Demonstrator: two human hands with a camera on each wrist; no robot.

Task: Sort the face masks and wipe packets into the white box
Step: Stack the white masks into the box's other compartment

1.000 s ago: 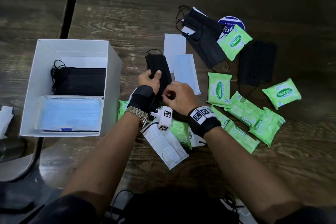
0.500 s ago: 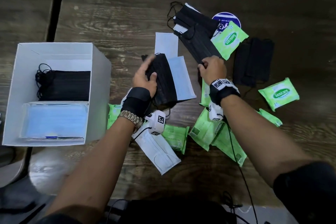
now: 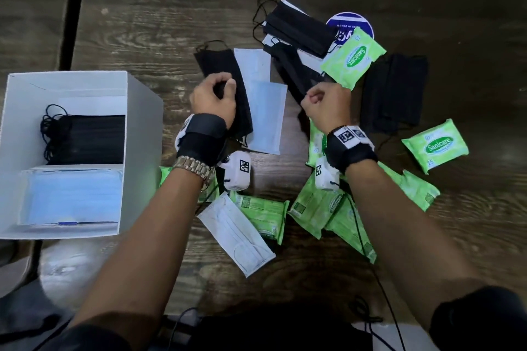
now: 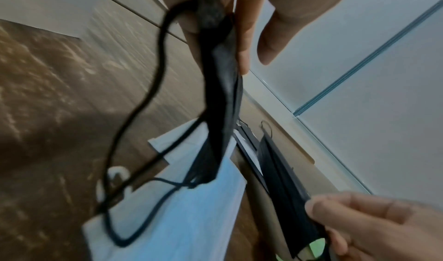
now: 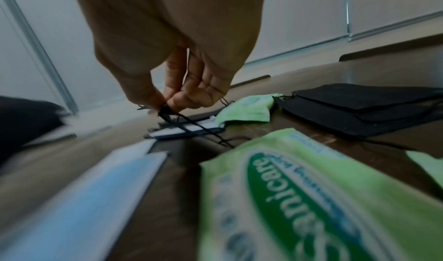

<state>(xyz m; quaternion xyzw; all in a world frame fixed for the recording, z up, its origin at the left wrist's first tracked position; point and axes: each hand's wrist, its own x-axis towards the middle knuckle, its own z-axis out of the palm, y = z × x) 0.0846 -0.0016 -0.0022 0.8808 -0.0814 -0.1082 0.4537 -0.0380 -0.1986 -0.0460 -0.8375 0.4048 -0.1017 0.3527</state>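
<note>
My left hand [image 3: 216, 94] grips a folded black mask [image 3: 228, 74] just above the table; in the left wrist view that black mask [image 4: 220, 87] hangs from the fingers with its ear loop dangling. My right hand [image 3: 322, 100] pinches the edge of a second black mask [image 3: 291, 65] from the pile, seen in the right wrist view as a pinch [image 5: 165, 106] on black fabric. The white box [image 3: 139, 111] at the left holds a stack of black masks [image 3: 88, 137] and a stack of blue masks [image 3: 71, 196].
Blue masks [image 3: 265, 111] lie between my hands. More black masks [image 3: 396, 91], several green wipe packets [image 3: 353, 57], a white mask [image 3: 236, 234] and a blue round sticker [image 3: 348, 21] are scattered over the dark wooden table [image 3: 171, 23].
My left hand has closed round the black mask and lifted it. My right hand moved up from the middle to the black pile and pinched another mask.
</note>
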